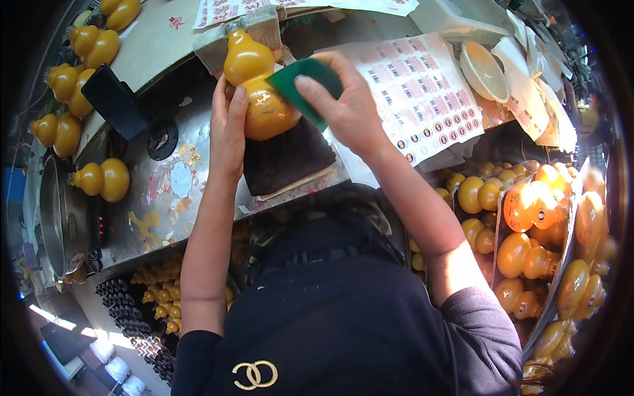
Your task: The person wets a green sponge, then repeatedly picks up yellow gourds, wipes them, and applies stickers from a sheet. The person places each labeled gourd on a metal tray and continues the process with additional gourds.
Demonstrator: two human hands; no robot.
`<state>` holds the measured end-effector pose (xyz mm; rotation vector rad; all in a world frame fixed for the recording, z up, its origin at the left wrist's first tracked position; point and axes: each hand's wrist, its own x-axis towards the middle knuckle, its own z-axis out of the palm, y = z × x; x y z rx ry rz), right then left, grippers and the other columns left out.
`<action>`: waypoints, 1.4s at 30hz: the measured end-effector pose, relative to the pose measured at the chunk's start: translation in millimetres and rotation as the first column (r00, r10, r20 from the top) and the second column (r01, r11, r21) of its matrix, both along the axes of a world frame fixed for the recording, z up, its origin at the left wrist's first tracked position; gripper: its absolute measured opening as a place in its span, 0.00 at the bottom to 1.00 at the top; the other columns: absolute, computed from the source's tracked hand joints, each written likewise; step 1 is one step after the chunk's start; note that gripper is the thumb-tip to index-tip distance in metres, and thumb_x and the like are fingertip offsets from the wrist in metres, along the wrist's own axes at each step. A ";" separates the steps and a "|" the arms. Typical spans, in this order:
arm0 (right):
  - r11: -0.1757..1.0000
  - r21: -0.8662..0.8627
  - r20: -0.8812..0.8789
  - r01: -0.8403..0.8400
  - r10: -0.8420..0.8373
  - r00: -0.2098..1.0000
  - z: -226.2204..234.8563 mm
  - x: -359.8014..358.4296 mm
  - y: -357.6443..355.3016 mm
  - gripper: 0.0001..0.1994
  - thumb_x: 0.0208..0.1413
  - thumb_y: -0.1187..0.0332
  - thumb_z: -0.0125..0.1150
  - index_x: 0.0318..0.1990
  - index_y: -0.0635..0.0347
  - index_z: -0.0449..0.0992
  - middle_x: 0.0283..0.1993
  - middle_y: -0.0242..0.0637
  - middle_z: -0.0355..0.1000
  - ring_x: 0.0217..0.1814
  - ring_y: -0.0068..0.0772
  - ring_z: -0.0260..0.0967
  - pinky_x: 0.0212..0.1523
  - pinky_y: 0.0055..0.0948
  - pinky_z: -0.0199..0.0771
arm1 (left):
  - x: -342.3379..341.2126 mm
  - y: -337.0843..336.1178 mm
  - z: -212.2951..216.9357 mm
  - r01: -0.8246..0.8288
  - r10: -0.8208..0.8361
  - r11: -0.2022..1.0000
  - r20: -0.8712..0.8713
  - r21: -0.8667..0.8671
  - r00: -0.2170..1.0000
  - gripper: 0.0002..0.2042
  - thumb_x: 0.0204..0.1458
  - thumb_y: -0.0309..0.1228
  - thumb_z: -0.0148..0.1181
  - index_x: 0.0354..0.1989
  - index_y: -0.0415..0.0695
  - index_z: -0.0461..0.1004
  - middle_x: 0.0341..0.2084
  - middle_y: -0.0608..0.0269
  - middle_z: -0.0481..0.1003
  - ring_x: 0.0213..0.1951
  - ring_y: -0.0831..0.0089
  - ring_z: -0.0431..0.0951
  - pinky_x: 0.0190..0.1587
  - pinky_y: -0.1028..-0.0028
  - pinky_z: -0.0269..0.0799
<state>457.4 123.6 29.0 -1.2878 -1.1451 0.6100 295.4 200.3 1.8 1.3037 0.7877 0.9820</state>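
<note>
A glossy yellow gourd-shaped bottle [254, 86] lies on a dark cloth pad [285, 158] on the metal worktop [165, 191]. My left hand [228, 125] grips the gourd's lower bulb from the left side. My right hand [343, 99] presses a green flat scraper [305, 86] against the gourd's right side. A gold marking shows on the lower bulb. The gourd's neck points away from me, toward a folded beige cloth [254, 26].
More yellow gourds [102, 178] lie on the left of the worktop and fill boxes [535, 224] at right. A sticker sheet [422, 92] lies right of the pad, a white bowl [483, 69] beyond it. A metal pot [59, 218] stands far left.
</note>
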 end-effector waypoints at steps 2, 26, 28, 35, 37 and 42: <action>1.000 -0.024 0.041 0.020 -0.019 0.999 -16.6 0.6 5.3 0.16 0.55 0.62 0.62 0.43 0.64 0.69 0.36 0.41 0.72 0.38 0.29 0.70 0.42 0.29 0.70 | 2.3 -1.6 -1.5 0.030 -0.028 0.998 0.046 -0.051 0.999 0.31 0.62 0.47 0.45 0.67 0.39 0.50 0.59 0.54 0.62 0.60 0.69 0.65 0.61 0.71 0.60; 0.932 0.329 0.670 -0.152 -0.117 0.733 -44.5 -58.6 -38.0 0.16 0.33 0.79 0.67 0.35 0.57 0.79 0.41 0.31 0.75 0.39 0.31 0.70 0.39 0.27 0.66 | -10.2 2.8 5.7 0.170 -0.121 0.926 0.160 -0.336 0.980 0.22 0.66 0.42 0.39 0.61 0.41 0.59 0.53 0.58 0.69 0.55 0.73 0.70 0.60 0.72 0.62; 0.907 0.411 0.665 -0.090 -0.230 0.710 -30.9 -57.8 -39.0 0.13 0.38 0.76 0.64 0.36 0.56 0.76 0.39 0.29 0.71 0.39 0.31 0.68 0.39 0.29 0.64 | -9.8 7.2 -0.8 0.215 -0.135 0.917 0.246 -0.336 0.960 0.22 0.66 0.42 0.39 0.61 0.40 0.60 0.52 0.58 0.69 0.55 0.73 0.70 0.60 0.72 0.62; 0.918 0.387 0.728 -0.086 -0.248 0.639 -24.3 -69.6 -26.6 0.16 0.33 0.80 0.66 0.35 0.57 0.78 0.36 0.29 0.72 0.37 0.33 0.68 0.40 0.28 0.66 | -12.3 13.2 -3.2 0.236 -0.120 0.880 0.287 -0.412 0.951 0.20 0.66 0.42 0.40 0.57 0.41 0.63 0.48 0.57 0.72 0.51 0.70 0.74 0.56 0.70 0.68; 0.955 0.274 0.736 -0.111 -0.134 0.664 -35.1 -71.9 -27.4 0.16 0.33 0.80 0.66 0.35 0.57 0.78 0.36 0.29 0.71 0.37 0.33 0.68 0.39 0.28 0.66 | -12.5 10.7 1.3 0.200 -0.136 0.904 0.189 -0.377 0.973 0.22 0.66 0.43 0.39 0.60 0.41 0.61 0.52 0.57 0.70 0.54 0.70 0.72 0.58 0.69 0.67; 0.950 0.296 0.341 0.098 -0.201 0.918 -25.5 -65.0 -34.0 0.11 0.48 0.74 0.68 0.39 0.60 0.74 0.35 0.36 0.71 0.34 0.30 0.69 0.36 0.27 0.70 | -14.6 8.0 -13.2 0.177 -0.133 0.963 0.216 -0.203 0.967 0.30 0.64 0.49 0.42 0.68 0.42 0.49 0.61 0.56 0.61 0.62 0.68 0.62 0.64 0.68 0.56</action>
